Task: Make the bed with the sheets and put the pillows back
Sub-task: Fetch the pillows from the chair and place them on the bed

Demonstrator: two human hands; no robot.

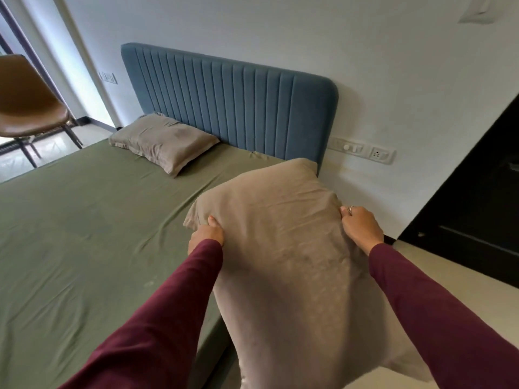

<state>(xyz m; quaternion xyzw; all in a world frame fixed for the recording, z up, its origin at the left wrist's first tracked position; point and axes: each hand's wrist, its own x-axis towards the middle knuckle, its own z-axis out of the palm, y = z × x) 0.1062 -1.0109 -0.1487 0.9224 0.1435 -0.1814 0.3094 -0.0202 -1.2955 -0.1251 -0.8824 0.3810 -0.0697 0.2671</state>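
A brown chair point(29, 108) is standing on the floor at far left, beyond the bed. The green sheet point(84, 234) is lying spread over the mattress, mostly flat with a few creases, and it is covering the bed from the near edge to the blue headboard point(233, 105). One beige pillow point(163, 141) is resting on the sheet at the far left, its far edge just beside the headboard. Nearer and to the right, a second pillow point(286, 248) is being held up over the right edge of the bed, its far corner reaching toward the headboard's right end. The left hand point(206, 234) is gripping this pillow's left edge, thumb on top and fingers curled under the fabric. The right hand point(361, 228) is grasping the pillow's right edge, fingers tucked round it, a ring showing on one finger. Both arms are wearing maroon sleeves point(168, 318). A white switch panel point(362, 150) is sitting on the wall right of the headboard, and a dark door point(477, 206) is standing at far right.
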